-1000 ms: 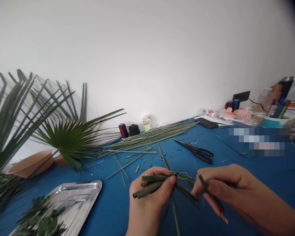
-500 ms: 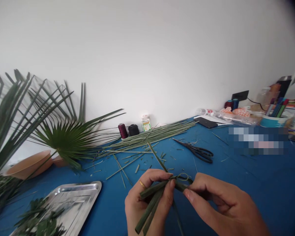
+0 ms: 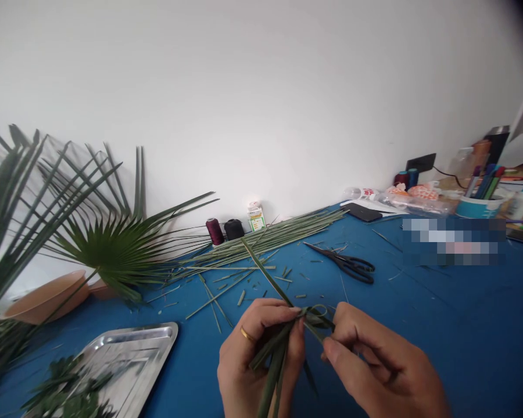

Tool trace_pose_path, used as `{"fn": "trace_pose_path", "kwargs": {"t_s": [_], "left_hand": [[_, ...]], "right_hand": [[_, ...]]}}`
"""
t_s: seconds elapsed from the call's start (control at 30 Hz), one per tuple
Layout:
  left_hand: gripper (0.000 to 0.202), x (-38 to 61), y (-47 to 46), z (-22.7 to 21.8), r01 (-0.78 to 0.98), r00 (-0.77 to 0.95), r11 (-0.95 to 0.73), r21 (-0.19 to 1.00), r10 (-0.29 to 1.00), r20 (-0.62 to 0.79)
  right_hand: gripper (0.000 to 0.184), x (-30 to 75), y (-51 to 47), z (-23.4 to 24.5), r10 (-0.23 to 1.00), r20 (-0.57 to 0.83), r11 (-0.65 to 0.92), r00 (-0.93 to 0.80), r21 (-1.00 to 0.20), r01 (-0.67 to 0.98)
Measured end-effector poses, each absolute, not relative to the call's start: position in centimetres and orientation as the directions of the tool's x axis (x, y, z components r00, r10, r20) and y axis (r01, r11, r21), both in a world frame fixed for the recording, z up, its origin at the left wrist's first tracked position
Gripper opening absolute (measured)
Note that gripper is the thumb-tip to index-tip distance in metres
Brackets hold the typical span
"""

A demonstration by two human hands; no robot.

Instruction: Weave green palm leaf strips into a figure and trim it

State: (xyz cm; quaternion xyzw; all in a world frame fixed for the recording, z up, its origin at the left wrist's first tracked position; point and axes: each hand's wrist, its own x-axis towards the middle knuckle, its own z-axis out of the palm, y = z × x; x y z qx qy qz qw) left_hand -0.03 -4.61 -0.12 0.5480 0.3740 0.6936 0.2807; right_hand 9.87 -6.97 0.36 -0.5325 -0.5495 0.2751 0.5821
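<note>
Both hands meet low in the middle of the view, just above the blue desk (image 3: pixel 418 313), working a bundle of green leaf strips (image 3: pixel 275 354). The left hand (image 3: pixel 259 354) is clenched around the strips, thumb and forefinger pinching them where they cross; a ring shows on one finger. The right hand (image 3: pixel 375 366) pinches the other side of the same crossing, fingertips pressed close to a small loop (image 3: pixel 318 313) formed in the strips. One long strip end (image 3: pixel 264 273) sticks up and away from the pinch toward the wall, and other ends hang down between the wrists and out of view at the bottom edge.

The likely trouble lies at the loop. The strips look thin and stiff, so a hard pull by the right hand could crease or split one along its grain, and a slack pinch by the left hand could let the loop spring open and the crossing slip apart. The free upright end could also catch on loose cuttings (image 3: pixel 244 296) lying near on the desk.

The left wrist comes up from below with the palm turned inward; the right forearm enters from the lower right, its hand angled toward the left hand, knuckles up. Scissors (image 3: pixel 348 265) lie well apart, beyond the hands, and a metal tray (image 3: pixel 143 348) sits to the left.
</note>
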Motion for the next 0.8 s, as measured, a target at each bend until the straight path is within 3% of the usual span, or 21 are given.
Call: {"fn": "trace_pose_path", "kwargs": {"t_s": [0.3,0.8], "left_hand": [[0.023,0.0,-4.5,-0.6,0.036,-0.252,-0.584,0.811,0.780,0.573],[0.028,-0.5,-4.4,-1.8,0.217,-0.148,-0.737,0.640,0.623,0.768]], "right_hand": [[0.028,10.0,-6.7,0.4,0.936,0.247,0.204,0.252,-0.961,0.186],[0.029,9.8,-6.8,0.0,0.920,0.271,0.218,0.283,-0.954,0.207]]}}
